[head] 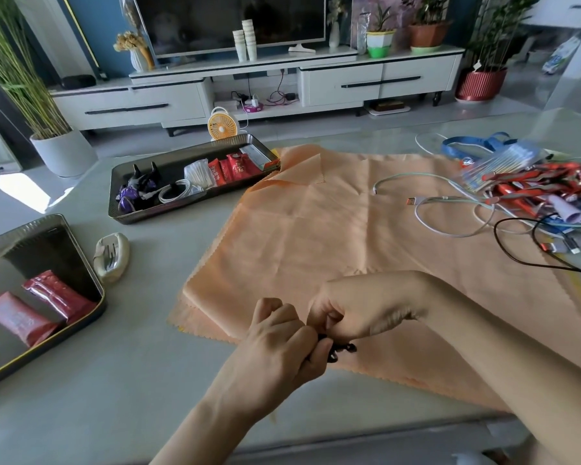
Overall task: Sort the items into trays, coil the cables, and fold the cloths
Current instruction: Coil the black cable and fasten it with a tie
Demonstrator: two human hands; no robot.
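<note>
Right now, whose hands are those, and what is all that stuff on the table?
There is no robot here. A person wears a camera on their head, so you look down at their two hands. The left hand and right hand both pinch a small black thing, too hidden to name. Under them an orange cloth lies on the table. The far tray has a coiled white cable; the near tray has red packets. A tangled pile of cables and straps lies on the right.
</note>
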